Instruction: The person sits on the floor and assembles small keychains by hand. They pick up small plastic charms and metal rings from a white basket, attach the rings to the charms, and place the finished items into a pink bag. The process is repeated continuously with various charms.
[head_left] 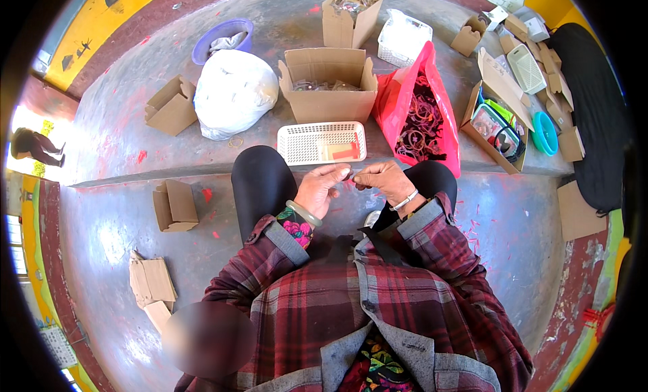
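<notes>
Item of dark colour (pixel 351 178), too small to identify, is held in narrow fingertip pinches by the left hand (pixel 320 191) and the right hand (pixel 389 181), just short of a white basket (pixel 287 146). Beyond, a cardboard box (pixel 331 106) is placed; to its right, a red bag (pixel 396 98) is filled with dark reddish loops (pixel 420 119).

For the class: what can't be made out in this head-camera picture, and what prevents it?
Small item between the left hand and right hand, head view: too small, partly covered by the hands.
Contents of the white bag, head view: hidden by its plastic.
Whatever lies behind the round smudge, head view: blurred out.
</notes>
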The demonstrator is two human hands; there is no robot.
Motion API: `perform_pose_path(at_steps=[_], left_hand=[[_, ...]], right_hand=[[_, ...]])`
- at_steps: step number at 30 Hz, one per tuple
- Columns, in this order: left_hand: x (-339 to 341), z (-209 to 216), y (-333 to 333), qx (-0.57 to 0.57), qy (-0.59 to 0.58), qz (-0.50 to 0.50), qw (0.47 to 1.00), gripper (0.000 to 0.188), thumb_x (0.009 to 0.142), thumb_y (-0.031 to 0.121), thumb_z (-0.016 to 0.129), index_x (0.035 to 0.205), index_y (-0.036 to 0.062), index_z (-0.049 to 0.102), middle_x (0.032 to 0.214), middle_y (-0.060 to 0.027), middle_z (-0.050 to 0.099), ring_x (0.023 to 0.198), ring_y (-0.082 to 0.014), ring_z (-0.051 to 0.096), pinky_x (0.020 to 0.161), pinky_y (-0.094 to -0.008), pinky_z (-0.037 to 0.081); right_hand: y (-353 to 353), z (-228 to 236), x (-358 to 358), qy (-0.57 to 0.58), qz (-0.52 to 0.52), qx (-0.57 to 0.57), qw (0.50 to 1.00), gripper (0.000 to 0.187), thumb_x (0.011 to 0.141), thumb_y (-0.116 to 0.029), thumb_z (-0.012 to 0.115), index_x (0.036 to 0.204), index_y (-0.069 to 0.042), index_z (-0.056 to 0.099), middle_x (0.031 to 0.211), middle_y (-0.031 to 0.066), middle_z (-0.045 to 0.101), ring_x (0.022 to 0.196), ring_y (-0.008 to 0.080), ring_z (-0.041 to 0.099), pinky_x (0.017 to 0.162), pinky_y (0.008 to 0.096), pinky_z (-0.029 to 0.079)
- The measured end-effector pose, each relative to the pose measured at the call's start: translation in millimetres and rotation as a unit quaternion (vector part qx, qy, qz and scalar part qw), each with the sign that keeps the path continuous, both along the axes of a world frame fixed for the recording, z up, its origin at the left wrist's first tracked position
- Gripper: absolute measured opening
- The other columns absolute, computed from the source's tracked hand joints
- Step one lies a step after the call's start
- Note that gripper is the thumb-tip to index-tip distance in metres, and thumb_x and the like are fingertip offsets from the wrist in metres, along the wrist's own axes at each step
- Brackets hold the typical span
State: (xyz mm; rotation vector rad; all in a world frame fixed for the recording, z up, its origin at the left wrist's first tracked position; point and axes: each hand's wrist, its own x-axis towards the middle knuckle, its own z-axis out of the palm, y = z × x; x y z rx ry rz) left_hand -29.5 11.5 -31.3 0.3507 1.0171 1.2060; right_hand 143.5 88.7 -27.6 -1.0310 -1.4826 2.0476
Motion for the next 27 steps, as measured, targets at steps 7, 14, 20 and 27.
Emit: perform_pose_path(at_steps=[7,14,20,27], left_hand=[[1,-10,-3,0.019,0.063,-0.031,0.997,0.015,0.081,0.016,0.064,0.092,0.0047,0.063,0.082,-0.0002,0.062,0.071,-0.0058,0.052,0.056,-0.0186,0.036],[0,-9,-2,0.015,0.034,0.003,0.999,0.013,0.081,0.014,0.064,0.090,0.0038,0.063,0.083,-0.0020,0.063,0.070,-0.0061,0.053,0.056,-0.0189,0.037],[2,-6,-2,0.031,0.018,0.000,0.999,0.014,0.081,0.012,0.064,0.092,0.0031,0.063,0.083,-0.0013,0.063,0.071,-0.0061,0.053,0.057,-0.0186,0.038],[3,-11,-2,0.037,0.025,-0.019,0.999,0.015,0.080,0.011,0.065,0.092,0.0027,0.062,0.083,-0.0008,0.062,0.069,-0.0056,0.052,0.057,-0.0186,0.038]], right_hand=[[1,-1,-1,-0.013,-0.006,0.015,1.000,0.016,0.074,-0.014,0.071,0.077,0.002,0.067,0.067,0.0060,0.064,0.062,0.0108,0.057,0.060,0.0237,0.044],[-5,3,-2,-0.013,0.004,-0.006,1.000,0.015,0.073,-0.010,0.069,0.081,0.002,0.068,0.069,0.0079,0.065,0.062,0.0113,0.057,0.060,0.0234,0.044],[-5,1,-2,-0.029,-0.017,0.025,0.999,0.013,0.071,-0.007,0.070,0.078,0.003,0.068,0.068,0.0069,0.064,0.062,0.0105,0.056,0.059,0.0228,0.043],[-7,2,-4,-0.050,-0.014,0.047,0.998,0.013,0.068,-0.008,0.072,0.072,0.002,0.067,0.065,0.0036,0.062,0.060,0.0083,0.053,0.058,0.0234,0.043]])
